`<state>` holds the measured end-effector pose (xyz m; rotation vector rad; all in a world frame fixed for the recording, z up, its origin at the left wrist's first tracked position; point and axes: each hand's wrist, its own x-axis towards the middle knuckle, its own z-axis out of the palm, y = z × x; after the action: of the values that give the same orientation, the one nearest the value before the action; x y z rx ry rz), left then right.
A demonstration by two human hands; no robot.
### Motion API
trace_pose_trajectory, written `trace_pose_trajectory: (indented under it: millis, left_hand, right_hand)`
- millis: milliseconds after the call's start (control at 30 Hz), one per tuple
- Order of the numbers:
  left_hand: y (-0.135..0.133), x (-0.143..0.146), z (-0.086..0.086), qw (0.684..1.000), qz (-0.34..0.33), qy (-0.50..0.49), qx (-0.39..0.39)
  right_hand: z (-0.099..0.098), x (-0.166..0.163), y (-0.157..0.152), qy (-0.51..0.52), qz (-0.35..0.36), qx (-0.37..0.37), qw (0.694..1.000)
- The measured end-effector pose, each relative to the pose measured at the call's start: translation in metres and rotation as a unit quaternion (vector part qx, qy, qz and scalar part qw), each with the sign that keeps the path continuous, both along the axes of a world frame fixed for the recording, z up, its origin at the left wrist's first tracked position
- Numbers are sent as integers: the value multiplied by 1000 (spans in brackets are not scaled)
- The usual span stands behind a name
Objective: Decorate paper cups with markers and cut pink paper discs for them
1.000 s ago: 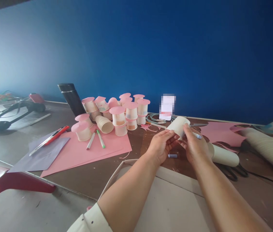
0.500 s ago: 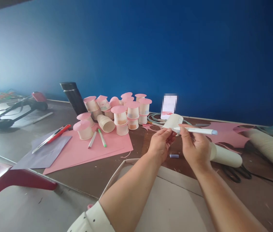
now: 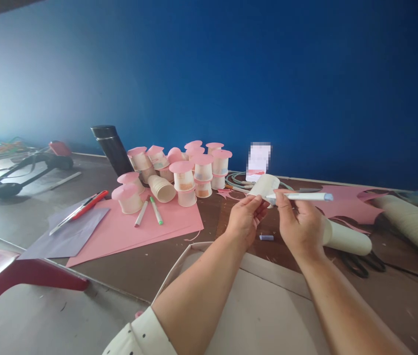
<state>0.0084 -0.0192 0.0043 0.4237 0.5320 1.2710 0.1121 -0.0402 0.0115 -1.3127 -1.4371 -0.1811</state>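
Right of centre, the left hand (image 3: 245, 218) grips a mostly plain paper cup (image 3: 263, 185), seemingly unfinished, the right hand (image 3: 300, 226) a marker (image 3: 310, 196) at its side; pink-topped cups (image 3: 183, 183) left of centre look finished.

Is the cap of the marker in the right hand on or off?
Off: a bluish cap lies on the table, apart from the bluish-ended marker in the right hand.

Plain blue wall (image 3: 249, 74), brightened at far left by pale light, behind a dark brown desk (image 3: 397, 308). Lower left: a glossy red chair (image 3: 9, 271), partly in view, above a grey floor (image 3: 64, 320).
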Motion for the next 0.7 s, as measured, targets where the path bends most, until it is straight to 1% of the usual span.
trace_pose_trajectory:
  millis: [167, 333, 400, 567, 700]
  left_hand:
    - [0, 1, -1, 1000, -10, -3, 7]
    - [0, 1, 0, 1000, -2, -8, -1]
    - [0, 1, 1, 1000, 0, -5, -2]
    - [0, 0, 2, 1000, -3, -5, -6]
    - [0, 1, 2, 1000, -2, -1, -4]
  right_hand:
    - [0, 0, 0, -6, 15, -10, 1000]
    - [-1, 3, -2, 40, -22, 16, 999]
    - [-1, 2, -2, 50, -30, 15, 998]
    - [-1, -1, -1, 2, -11, 4, 1000]
    - [0, 0, 0, -14, -26, 20, 999]
